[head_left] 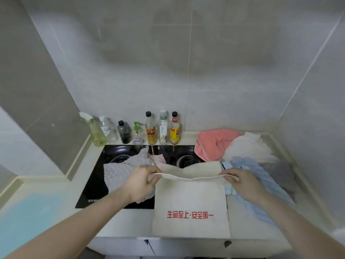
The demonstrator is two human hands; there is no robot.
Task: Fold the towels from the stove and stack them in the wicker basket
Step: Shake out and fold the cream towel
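Note:
A cream towel (190, 199) with red printed characters hangs over the counter's front edge. My left hand (141, 182) pinches its upper left corner and my right hand (242, 182) pinches its upper right corner, holding the top edge taut above the black stove (93, 184). A grey textured towel (121, 174) lies on the left burner, partly under my left hand. A pink towel (212, 144), a white towel (248, 148) and a light blue striped towel (261, 186) are piled to the right of the stove. No wicker basket is in view.
Several bottles (151, 129), among them a spray bottle (96, 131), stand along the tiled back wall behind the stove. A light blue mat (28, 221) lies on the counter at the left. Tiled walls close in the corner on both sides.

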